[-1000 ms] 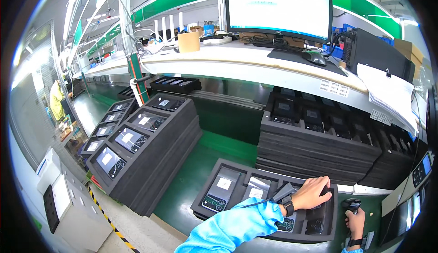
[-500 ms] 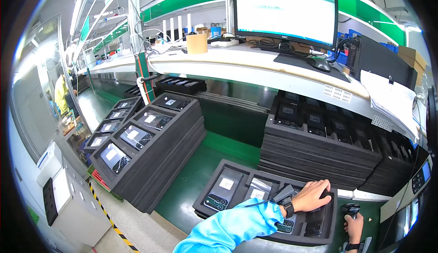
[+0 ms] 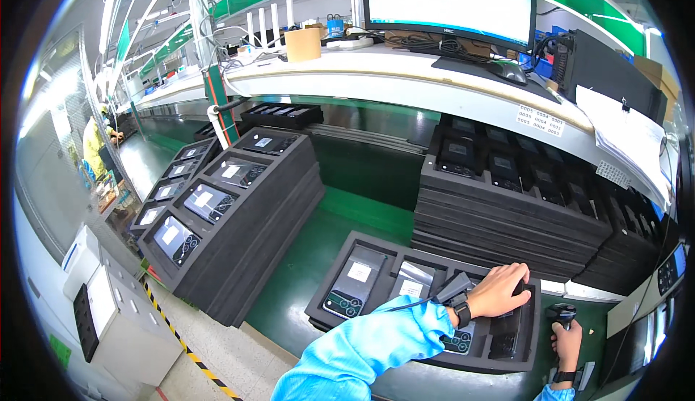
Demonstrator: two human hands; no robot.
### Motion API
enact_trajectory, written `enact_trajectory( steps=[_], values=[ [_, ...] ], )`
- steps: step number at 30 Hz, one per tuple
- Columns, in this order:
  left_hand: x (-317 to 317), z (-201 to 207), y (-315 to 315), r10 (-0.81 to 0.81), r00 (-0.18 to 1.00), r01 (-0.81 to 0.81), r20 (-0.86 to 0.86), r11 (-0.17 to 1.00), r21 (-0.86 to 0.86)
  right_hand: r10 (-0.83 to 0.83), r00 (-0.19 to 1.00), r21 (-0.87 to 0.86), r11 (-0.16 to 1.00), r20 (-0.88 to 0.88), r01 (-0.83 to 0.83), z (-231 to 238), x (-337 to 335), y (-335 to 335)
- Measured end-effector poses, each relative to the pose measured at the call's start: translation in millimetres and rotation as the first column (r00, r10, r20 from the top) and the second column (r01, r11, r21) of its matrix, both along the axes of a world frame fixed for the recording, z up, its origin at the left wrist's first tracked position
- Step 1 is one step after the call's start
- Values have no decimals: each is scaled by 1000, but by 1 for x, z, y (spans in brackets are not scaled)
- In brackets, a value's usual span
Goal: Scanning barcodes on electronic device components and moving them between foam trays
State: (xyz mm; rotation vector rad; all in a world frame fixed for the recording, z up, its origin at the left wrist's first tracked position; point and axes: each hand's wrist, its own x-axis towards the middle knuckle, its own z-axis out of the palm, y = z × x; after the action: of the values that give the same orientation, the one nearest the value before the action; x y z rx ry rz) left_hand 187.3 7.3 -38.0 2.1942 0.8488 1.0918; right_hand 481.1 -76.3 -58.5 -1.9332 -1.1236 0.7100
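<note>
In front of me lies a black foam tray [image 3: 334, 265] with phones in its slots. Reaching across it from the left, my left hand [image 3: 498, 292] has its fingers and thumb closed around the upper end of a dark phone [image 3: 504, 337] in the rightmost slot. My left wrist and sleeve partly cover the phone [image 3: 457, 339] beside it. Farther left sit a phone [image 3: 355, 281] and another phone [image 3: 414, 279], each with a white label. Right of the tray, my right hand [image 3: 567, 342] is wrapped around the handle of a black handheld barcode scanner [image 3: 562, 312].
A tall stack of foam trays [image 3: 253, 234] with phones stands at the left, another stack [image 3: 507, 216] behind the tray to the right. Above runs a shelf [image 3: 405, 75] with a monitor [image 3: 449, 3], a mouse [image 3: 509, 72] and a tape roll [image 3: 302, 45]. Hanging papers [image 3: 628, 140] are at the right.
The whole view has shifted slightly. My left hand stays at the rightmost phone, and my right hand still holds the scanner, with more of its sleeve in view.
</note>
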Motion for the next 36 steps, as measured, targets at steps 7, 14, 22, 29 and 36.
enact_trajectory(
  steps=[7,14,22,29,36],
  values=[
    [-1,1,-1,2,1000,-2,11,1000,2,4,1000,-19,1000,-6,-5,0,1,1],
    [-1,2,-1,0,1000,0,16,1000,-5,1,1000,-27,1000,4,-1,-3,5,2],
    [0,0,-1,3,1000,-4,30,1000,17,19,1000,-20,1000,-14,-19,-5,5,3],
    [-1,1,-1,4,1000,-4,8,1000,3,16,997,-34,999,70,-14,-14,7,0],
    [-2,2,0,-11,1000,11,1,1000,-28,-307,945,730,670,109,134,-16,87,7]
  ],
)
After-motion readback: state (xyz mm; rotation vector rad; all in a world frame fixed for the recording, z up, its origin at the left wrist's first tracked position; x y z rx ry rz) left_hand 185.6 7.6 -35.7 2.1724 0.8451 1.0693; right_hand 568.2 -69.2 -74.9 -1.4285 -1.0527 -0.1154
